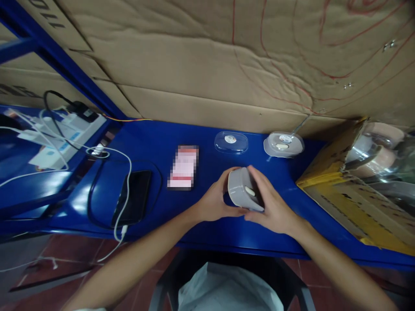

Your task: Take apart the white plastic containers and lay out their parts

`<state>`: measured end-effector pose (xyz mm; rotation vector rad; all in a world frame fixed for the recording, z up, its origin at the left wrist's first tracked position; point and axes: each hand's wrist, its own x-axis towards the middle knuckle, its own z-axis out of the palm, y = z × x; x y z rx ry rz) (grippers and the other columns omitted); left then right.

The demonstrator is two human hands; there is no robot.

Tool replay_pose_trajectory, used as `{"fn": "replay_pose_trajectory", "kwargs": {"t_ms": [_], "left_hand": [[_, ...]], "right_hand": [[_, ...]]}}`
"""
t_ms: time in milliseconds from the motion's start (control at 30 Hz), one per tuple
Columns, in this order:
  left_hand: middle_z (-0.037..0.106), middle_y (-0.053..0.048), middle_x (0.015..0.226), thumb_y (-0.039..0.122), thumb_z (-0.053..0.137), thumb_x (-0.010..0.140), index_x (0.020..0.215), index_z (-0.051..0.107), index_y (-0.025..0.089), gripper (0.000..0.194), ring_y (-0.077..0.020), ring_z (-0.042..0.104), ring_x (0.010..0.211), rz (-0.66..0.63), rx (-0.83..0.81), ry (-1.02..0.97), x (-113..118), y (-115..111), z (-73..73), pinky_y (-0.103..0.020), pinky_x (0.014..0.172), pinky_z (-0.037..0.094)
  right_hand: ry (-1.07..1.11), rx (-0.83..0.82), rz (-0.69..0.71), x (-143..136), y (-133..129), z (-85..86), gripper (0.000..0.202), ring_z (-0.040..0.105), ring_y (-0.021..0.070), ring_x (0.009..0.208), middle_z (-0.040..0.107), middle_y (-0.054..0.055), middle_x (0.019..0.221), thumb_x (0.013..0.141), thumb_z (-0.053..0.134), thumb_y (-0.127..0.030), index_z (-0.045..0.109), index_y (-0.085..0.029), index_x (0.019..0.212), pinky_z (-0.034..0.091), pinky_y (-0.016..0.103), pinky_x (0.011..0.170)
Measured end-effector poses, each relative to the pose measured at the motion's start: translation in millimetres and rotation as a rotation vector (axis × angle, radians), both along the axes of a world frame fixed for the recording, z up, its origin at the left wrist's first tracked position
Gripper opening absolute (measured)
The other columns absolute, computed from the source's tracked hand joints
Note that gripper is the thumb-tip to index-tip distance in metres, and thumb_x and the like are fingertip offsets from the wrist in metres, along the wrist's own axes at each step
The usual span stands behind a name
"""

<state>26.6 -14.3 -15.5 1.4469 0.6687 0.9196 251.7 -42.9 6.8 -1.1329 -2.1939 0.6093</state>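
My left hand (pixel 214 199) and my right hand (pixel 272 203) hold a small grey plastic container (pixel 238 190) between them, tilted above the blue tabletop. The left fingers are wrapped round its left side, the right ones round its right side. A small cream oval piece (pixel 249 191) shows on the container's side facing right. Beyond the hands, a clear plastic lid (pixel 231 143) with a round white sticker lies on the table. To its right is a similar grey container (pixel 284 145), also with a cream oval piece and a round sticker.
A cardboard box (pixel 337 207) with several clear and beige containers stands at the right. Left of my hands lie a phone with a lit screen (pixel 183 168) and a dark phone (pixel 132 198) under a white cable. A power strip (pixel 69 138) sits far left. Cardboard sheets (pixel 181 65) back the table.
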Motion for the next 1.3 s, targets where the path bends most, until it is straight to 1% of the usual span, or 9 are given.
{"fn": "replay_pose_trajectory", "kwargs": {"t_ms": [67, 167, 300, 533, 767, 900, 1067, 1200, 1300], "left_hand": [[0.054, -0.017, 0.155, 0.035, 0.102, 0.064, 0.152, 0.042, 0.026, 0.107, -0.0402, 0.054, 0.144, -0.018, -0.002, -0.021, -0.6, 0.0, 1.7, -0.061, 0.122, 0.041], [0.054, -0.017, 0.156, 0.034, 0.101, 0.066, 0.150, 0.045, 0.027, 0.102, -0.0401, 0.052, 0.146, -0.011, 0.021, -0.080, 0.2, 0.1, 3.1, -0.060, 0.122, 0.040], [0.053, -0.017, 0.158, 0.034, 0.098, 0.069, 0.151, 0.044, 0.027, 0.098, -0.0391, 0.051, 0.147, -0.030, 0.047, -0.093, 1.2, -0.9, 6.8, -0.059, 0.122, 0.041], [0.056, -0.018, 0.153, 0.035, 0.100, 0.067, 0.147, 0.047, 0.026, 0.097, -0.0390, 0.057, 0.142, -0.011, 0.033, -0.115, 1.5, -2.5, 12.3, -0.059, 0.119, 0.043], [0.060, -0.018, 0.149, 0.040, 0.102, 0.062, 0.143, 0.049, 0.024, 0.099, -0.0402, 0.059, 0.138, 0.011, -0.033, -0.118, 3.1, -4.0, 10.8, -0.060, 0.118, 0.044], [0.058, -0.018, 0.148, 0.040, 0.102, 0.061, 0.141, 0.046, 0.025, 0.099, -0.0404, 0.057, 0.139, 0.036, -0.029, -0.129, 3.8, -5.8, 9.6, -0.062, 0.119, 0.042], [0.051, -0.015, 0.151, 0.037, 0.100, 0.065, 0.144, 0.038, 0.029, 0.101, -0.0393, 0.051, 0.143, 0.003, -0.027, -0.139, 6.2, -9.5, 7.9, -0.062, 0.120, 0.040], [0.042, -0.016, 0.155, 0.040, 0.101, 0.062, 0.148, 0.038, 0.029, 0.106, -0.0395, 0.048, 0.143, -0.033, -0.039, -0.121, 5.5, -10.9, 3.9, -0.058, 0.118, 0.044], [0.041, -0.015, 0.153, 0.041, 0.102, 0.059, 0.154, 0.034, 0.031, 0.117, -0.0399, 0.047, 0.143, -0.064, -0.052, -0.055, 2.9, -11.5, 1.9, -0.060, 0.120, 0.041]], "right_hand": [[-0.018, -0.051, 0.002, 0.2, -1.0, -0.2, 0.112, 0.041, 0.0422, 0.151, 0.037, 0.019, 0.166, 0.087, 0.075, -0.069, 0.012, -0.032, 0.172, 0.044, 0.065, 0.118], [0.056, -0.053, -0.055, -2.8, -4.5, 0.6, 0.098, 0.045, 0.0391, 0.148, 0.041, 0.016, 0.161, 0.092, 0.070, -0.066, 0.019, -0.036, 0.171, 0.045, 0.062, 0.118], [0.115, -0.031, -0.042, -4.1, -6.2, 1.6, 0.090, 0.045, 0.0378, 0.148, 0.042, 0.013, 0.160, 0.094, 0.069, -0.064, 0.026, -0.038, 0.169, 0.044, 0.059, 0.120], [0.137, 0.026, -0.022, -5.6, -7.9, 2.3, 0.083, 0.046, 0.0381, 0.147, 0.042, 0.014, 0.161, 0.098, 0.067, -0.058, 0.030, -0.035, 0.169, 0.045, 0.060, 0.118], [0.159, 0.058, -0.064, -10.9, -13.5, 0.6, 0.081, 0.044, 0.0394, 0.149, 0.039, 0.014, 0.163, 0.098, 0.064, -0.061, 0.034, -0.034, 0.168, 0.046, 0.060, 0.118], [0.222, -0.042, -0.054, -8.1, -10.2, -1.2, 0.083, 0.040, 0.0389, 0.153, 0.039, 0.014, 0.163, 0.095, 0.068, -0.061, 0.034, -0.033, 0.166, 0.044, 0.057, 0.121], [0.379, -0.303, 0.002, -4.8, -9.4, -0.7, 0.087, 0.048, 0.0335, 0.147, 0.044, 0.014, 0.160, 0.092, 0.076, -0.054, 0.028, -0.033, 0.162, 0.049, 0.051, 0.119], [0.433, -0.346, 0.040, -8.0, -10.2, 4.2, 0.097, 0.049, 0.0335, 0.148, 0.042, 0.013, 0.163, 0.087, 0.080, -0.060, 0.024, -0.035, 0.163, 0.051, 0.049, 0.118], [0.458, -0.371, 0.069, -11.4, -8.4, 8.0, 0.104, 0.059, 0.0328, 0.140, 0.051, 0.013, 0.157, 0.085, 0.081, -0.064, 0.020, -0.036, 0.165, 0.054, 0.049, 0.113]]}}
